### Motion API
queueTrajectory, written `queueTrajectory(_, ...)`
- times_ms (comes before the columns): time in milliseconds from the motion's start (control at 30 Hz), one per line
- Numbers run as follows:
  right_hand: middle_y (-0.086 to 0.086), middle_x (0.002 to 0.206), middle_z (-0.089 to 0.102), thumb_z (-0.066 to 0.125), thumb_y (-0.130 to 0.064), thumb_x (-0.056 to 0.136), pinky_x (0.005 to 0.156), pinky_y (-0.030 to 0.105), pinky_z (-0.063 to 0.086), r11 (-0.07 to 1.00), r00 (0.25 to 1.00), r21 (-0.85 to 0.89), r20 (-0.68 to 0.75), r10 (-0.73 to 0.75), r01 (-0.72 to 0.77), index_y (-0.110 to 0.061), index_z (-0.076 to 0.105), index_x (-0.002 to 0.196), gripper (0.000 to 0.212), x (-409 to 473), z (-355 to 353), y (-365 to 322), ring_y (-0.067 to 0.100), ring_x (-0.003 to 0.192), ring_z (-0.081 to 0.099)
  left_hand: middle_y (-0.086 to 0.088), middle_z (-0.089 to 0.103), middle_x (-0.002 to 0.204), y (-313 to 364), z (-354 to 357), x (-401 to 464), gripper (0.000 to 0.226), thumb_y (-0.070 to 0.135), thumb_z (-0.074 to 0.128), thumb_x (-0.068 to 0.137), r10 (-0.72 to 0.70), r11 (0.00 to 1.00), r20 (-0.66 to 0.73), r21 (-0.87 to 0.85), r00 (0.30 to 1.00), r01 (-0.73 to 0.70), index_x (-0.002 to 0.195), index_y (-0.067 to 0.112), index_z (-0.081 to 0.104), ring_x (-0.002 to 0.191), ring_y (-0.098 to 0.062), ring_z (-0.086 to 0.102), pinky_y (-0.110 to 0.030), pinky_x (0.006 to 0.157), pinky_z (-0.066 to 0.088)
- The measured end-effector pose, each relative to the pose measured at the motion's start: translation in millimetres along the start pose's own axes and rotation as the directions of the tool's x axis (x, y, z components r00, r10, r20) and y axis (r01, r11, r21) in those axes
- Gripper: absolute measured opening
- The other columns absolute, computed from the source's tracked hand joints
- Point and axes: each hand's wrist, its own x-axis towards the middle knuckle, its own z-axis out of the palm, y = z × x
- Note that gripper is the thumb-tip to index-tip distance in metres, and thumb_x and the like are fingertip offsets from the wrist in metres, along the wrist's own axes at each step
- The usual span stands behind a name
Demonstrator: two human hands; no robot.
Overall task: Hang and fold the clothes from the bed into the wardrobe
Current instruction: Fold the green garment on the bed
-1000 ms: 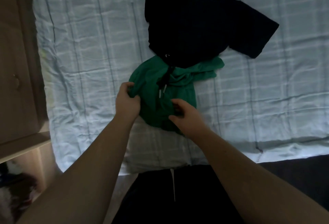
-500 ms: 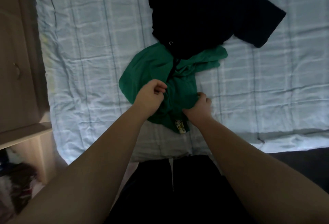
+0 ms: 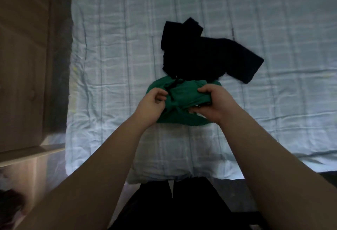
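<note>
A green garment [image 3: 182, 98] lies bunched on the pale checked bed sheet [image 3: 113, 61], and both of my hands grip it. My left hand [image 3: 151, 103] pinches its left edge. My right hand [image 3: 212, 102] clutches its right side, with the fabric gathered between the two hands. A black garment [image 3: 204, 56] is spread just beyond it, overlapping the green one's far edge, and a dark drawstring trails onto the green cloth.
A wooden wardrobe [image 3: 23, 61] stands along the left of the bed, its lower edge near my left forearm. The bed's near edge [image 3: 182, 176] is right in front of my dark trousers [image 3: 173, 207]. Some blurred items lie on the floor at bottom left.
My hands have moved further apart on the green garment and gathered it into a tighter bundle; the right hand shifted to its right side. My view has tilted, so the clothes sit lower in the frame.
</note>
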Motion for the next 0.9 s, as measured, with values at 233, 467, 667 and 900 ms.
queueTrajectory(233, 0.033, 0.131, 0.056, 0.047, -0.003, 0.095, 0.089, 0.061, 0.054, 0.982, 0.966, 0.104, 0.189, -0.176, 0.158, 0.005, 0.049, 0.134, 0.040, -88.5, 97.0, -60.1, 0.049, 0.117, 0.058, 0.007, 0.050, 0.131, 94.3, -65.2, -38.7, 0.051, 0.000, 0.060, 0.089, 0.203, 0.971, -0.106, -0.107, 0.973, -0.215, 0.133, 0.023, 0.047, 0.119, -0.011, 0.052, -0.023, 0.089, 0.052)
queueTrajectory(467, 0.031, 0.120, 0.059, 0.043, -0.012, 0.100, 0.083, 0.059, 0.053, 0.915, 0.881, 0.306, 0.310, -0.358, 0.265, 0.009, 0.052, 0.123, 0.032, -187.7, 188.8, -96.8, 0.045, 0.118, 0.057, 0.010, 0.024, 0.148, 161.6, -108.2, -98.1, 0.098, 0.019, 0.080, 0.073, 0.519, 0.844, -0.069, -0.117, 0.852, -0.523, 0.141, 0.054, 0.017, 0.134, -0.014, 0.040, -0.038, 0.106, 0.046)
queueTrajectory(667, 0.035, 0.125, 0.058, 0.040, -0.010, 0.102, 0.087, 0.058, 0.049, 0.894, 0.822, 0.294, 0.370, -0.432, 0.337, 0.014, 0.050, 0.126, 0.036, -253.0, 224.2, -110.9, 0.046, 0.117, 0.056, 0.006, 0.036, 0.143, 207.8, -133.1, -106.0, 0.095, 0.020, 0.073, 0.079, 0.655, 0.754, -0.369, 0.256, 0.660, -0.605, 0.145, 0.049, 0.012, 0.126, -0.018, 0.046, -0.039, 0.104, 0.043)
queueTrajectory(900, 0.030, 0.126, 0.058, 0.053, -0.002, 0.096, 0.080, 0.049, 0.061, 0.882, 0.846, 0.132, 0.248, -0.472, 0.453, 0.007, 0.052, 0.125, 0.030, -283.9, 206.6, -149.6, 0.041, 0.109, 0.065, 0.008, 0.070, 0.090, 266.9, -203.7, -95.9, 0.023, 0.003, 0.064, 0.089, 0.577, 0.788, -0.349, 0.000, 0.739, -0.615, 0.100, 0.023, 0.062, 0.085, -0.012, 0.067, -0.011, 0.063, 0.048)
